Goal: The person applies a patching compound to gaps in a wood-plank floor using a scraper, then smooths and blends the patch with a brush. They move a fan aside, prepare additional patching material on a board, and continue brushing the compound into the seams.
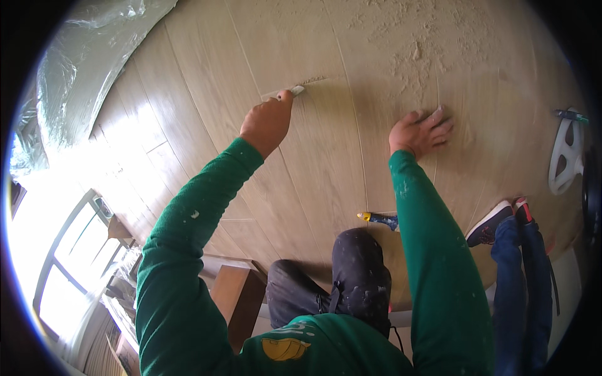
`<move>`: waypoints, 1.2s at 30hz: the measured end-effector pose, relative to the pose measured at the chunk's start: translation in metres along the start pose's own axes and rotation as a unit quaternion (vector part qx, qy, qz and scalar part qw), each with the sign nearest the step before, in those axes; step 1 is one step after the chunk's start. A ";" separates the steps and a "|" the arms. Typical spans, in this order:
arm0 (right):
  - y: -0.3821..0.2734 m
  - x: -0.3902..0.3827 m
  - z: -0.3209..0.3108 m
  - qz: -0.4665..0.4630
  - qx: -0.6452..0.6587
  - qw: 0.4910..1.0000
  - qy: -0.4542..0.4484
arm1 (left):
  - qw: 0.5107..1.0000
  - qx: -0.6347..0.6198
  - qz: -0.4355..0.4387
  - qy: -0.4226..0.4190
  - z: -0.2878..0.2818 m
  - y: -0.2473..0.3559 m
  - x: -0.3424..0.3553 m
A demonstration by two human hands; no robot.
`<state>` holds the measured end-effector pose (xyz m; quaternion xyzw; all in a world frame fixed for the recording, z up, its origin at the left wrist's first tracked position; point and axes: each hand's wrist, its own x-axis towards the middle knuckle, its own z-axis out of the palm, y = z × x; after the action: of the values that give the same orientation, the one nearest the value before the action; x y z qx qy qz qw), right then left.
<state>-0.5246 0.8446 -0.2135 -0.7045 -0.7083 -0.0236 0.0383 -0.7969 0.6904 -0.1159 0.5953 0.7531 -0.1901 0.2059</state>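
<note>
My left hand [268, 123] is closed around a small hand tool [298, 90] with a pale, flat end, perhaps a scraper. Most of it is hidden in the fist. Its end meets the wood-look plank floor [301, 144] at a joint, where a thin line of crumbs runs off to the right. My right hand [423, 133] rests palm down on the planks with its fingers spread, holding nothing. Beyond it lies a patch of pale dust and shavings [417, 56]. A tool with a blue and yellow handle [379, 219] lies near my knee, partly behind my right sleeve.
Clear plastic sheeting [72, 75] covers the far left. A brown wooden box-like piece [237, 297] stands beside my left knee. At the right, a person in jeans [517, 269] and dark shoes stands close by. A white plastic frame [567, 153] sits at the right edge.
</note>
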 end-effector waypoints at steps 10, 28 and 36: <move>0.001 0.000 -0.001 0.003 0.015 1.000 -0.026 | 0.992 -0.118 0.001 0.040 -0.022 0.075 0.044; 0.004 -0.002 0.008 0.003 0.014 1.000 -0.023 | 0.996 -0.077 0.002 0.051 -0.011 0.057 0.036; 0.002 0.000 0.003 -0.008 0.018 1.000 -0.007 | 0.999 -0.031 -0.020 0.001 0.021 -0.039 -0.029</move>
<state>-0.5223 0.8446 -0.2165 -0.6980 -0.7146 -0.0063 0.0454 -0.8273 0.6467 -0.1167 0.5738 0.7706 -0.1702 0.2190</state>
